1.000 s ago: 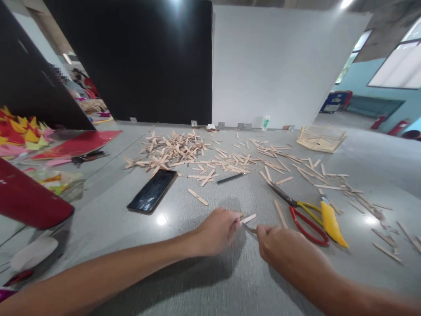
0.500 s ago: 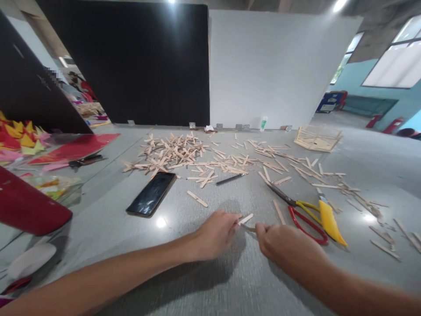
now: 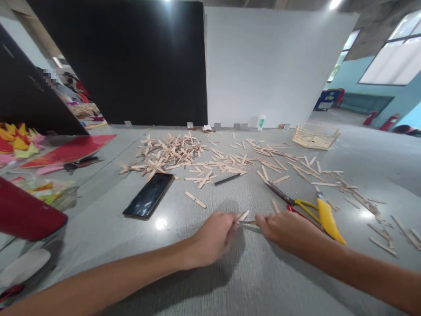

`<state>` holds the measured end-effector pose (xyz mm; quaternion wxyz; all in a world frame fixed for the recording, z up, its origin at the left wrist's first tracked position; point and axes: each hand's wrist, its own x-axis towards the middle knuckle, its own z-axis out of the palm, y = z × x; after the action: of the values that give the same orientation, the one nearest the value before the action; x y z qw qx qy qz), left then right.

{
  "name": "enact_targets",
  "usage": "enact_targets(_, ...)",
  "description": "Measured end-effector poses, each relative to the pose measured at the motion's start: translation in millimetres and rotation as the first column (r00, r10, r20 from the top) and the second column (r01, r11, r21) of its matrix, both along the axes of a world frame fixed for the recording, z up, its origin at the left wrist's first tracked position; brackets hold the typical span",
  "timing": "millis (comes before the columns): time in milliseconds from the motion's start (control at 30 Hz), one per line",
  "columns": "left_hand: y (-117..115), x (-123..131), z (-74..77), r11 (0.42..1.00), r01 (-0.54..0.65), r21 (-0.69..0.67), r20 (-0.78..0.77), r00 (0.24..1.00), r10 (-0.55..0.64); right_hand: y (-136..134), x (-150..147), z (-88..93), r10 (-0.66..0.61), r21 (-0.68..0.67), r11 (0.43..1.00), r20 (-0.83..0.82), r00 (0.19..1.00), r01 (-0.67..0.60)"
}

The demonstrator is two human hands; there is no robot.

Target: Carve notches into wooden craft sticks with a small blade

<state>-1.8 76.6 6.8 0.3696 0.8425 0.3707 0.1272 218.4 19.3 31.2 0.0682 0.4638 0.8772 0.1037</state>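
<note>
Near the middle of the table, my left hand (image 3: 213, 239) pinches a short wooden craft stick (image 3: 244, 215), whose pale end sticks out past the fingertips. My right hand (image 3: 279, 226) is closed around a slim knife-like tool (image 3: 251, 222) with a yellowish shaft. Its thin metal end meets the craft stick at my left fingers, where the exact contact is hidden. Beside my right hand lie scissors (image 3: 307, 210) with red and yellow handles, partly covered by the hand, and a yellow-handled cutter (image 3: 328, 221). A notched craft stick (image 3: 195, 199) lies beyond my left hand.
A phone (image 3: 148, 195) lies left of centre, before a heap of craft sticks (image 3: 171, 151). A black pen-like tool (image 3: 228, 179), scattered sticks and a small stick frame (image 3: 315, 137) lie farther back. At left stands a red cylinder (image 3: 28, 210); black and white boards (image 3: 263, 66) rise behind.
My right hand has moved slightly away from me, covering more of the scissors' red handle, and the tool now lies more level against the craft stick. The view has shifted slightly.
</note>
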Motion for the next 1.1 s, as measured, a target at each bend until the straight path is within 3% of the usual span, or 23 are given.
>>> enact_targets(167, 1, 0, 19.6, 0.992, -0.107, -0.063, 0.206, 0.972, 0.118, -4, 29, 10.8, -0.118, -0.103, 0.99, -0.174, 0.978, 0.101)
enact_targets(333, -7, -2, 32.7, 0.976, -0.098, -0.194, 0.323, 0.933, 0.157, -28, 16, 32.4, -0.281, -0.291, 0.942, -0.421, 0.863, 0.165)
enact_targets(400, -13, 0, 33.9, 0.965, -0.086, -0.249, 0.346, 0.922, 0.172, -33, 7, 41.8, -0.45, -0.48, 0.857, -0.521, 0.725, 0.187)
enact_targets(500, -22, 5, 37.6, 0.942, -0.035, -0.335, 0.393, 0.903, 0.173, -37, -2, 50.2, -0.745, -0.791, 0.605, -0.525, 0.412, 0.086)
enact_targets(567, -26, 6, 42.4, 0.927, 0.006, -0.376, 0.426, 0.889, 0.168, -39, -5, 50.1, -0.835, -0.872, 0.49, -0.474, 0.279, -0.016)
enact_targets(633, -29, 4, 48.0, 0.913, 0.035, -0.406, 0.463, 0.87, 0.172, -40, -4, 47.0, -0.872, -0.897, 0.432, -0.443, 0.208, -0.095)
enact_targets(733, -36, 1, 56.1, 0.919, 0.021, -0.393, 0.496, 0.846, 0.193, -41, -1, 42.7, -0.868, -0.889, 0.425, -0.453, 0.201, -0.17)
enact_targets(833, -43, -2, 63.4, 0.959, -0.031, -0.28, 0.505, 0.845, 0.175, -42, 2, 40.9, -0.829, -0.858, 0.461, -0.508, 0.234, -0.228)
enact_targets(1000, -49, -2, 68.6, 0.995, -0.089, -0.048, 0.521, 0.847, 0.101, -44, 6, 34.1, -0.749, -0.811, 0.568, -0.58, 0.319, -0.14)
enact_targets(1100, -48, -1, 65.6, 0.995, -0.098, 0.008, 0.469, 0.879, 0.082, -44, 0, 35.3, -0.742, -0.81, 0.578, -0.573, 0.347, -0.103)
